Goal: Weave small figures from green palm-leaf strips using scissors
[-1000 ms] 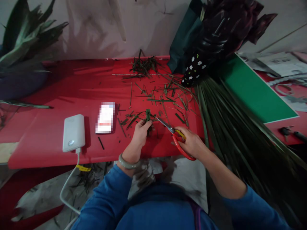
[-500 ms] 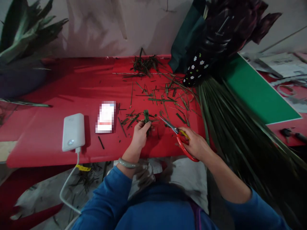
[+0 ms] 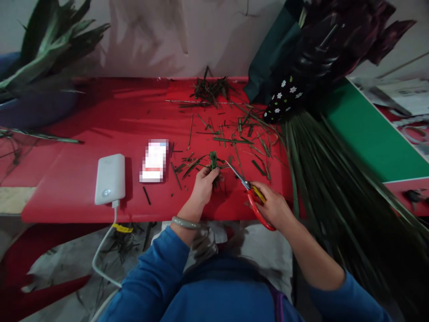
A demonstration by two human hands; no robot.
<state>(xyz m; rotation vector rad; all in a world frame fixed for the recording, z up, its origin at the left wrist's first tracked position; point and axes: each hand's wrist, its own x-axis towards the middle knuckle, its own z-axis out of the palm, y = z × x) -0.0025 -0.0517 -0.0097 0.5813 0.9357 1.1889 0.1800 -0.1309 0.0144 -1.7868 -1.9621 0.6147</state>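
Observation:
Between the thumb and fingers of my left hand point(image 3: 205, 182) is a small green woven leaf piece point(image 3: 213, 159), its top poking up and thin strands hanging below. My right hand point(image 3: 273, 205) grips a pair of scissors point(image 3: 258, 210) with red and yellow handles. Their blades point up and left, toward the leaf piece but apart from it, and look nearly closed. Cut leaf scraps point(image 3: 231, 139) lie scattered on the red table point(image 3: 110, 120) around and beyond both hands.
A white power bank point(image 3: 110, 179) with a cable and a phone point(image 3: 154, 161) lie at left. Long green leaves point(image 3: 321, 165) spread along the right beside a green board point(image 3: 365, 129). A scrap heap point(image 3: 210, 89) sits by the wall. A potted plant point(image 3: 43, 58) stands far left.
The whole view has shifted slightly, so things appear further right. Both hands keep their grips, and the scissors stay close to the leaf piece with little movement.

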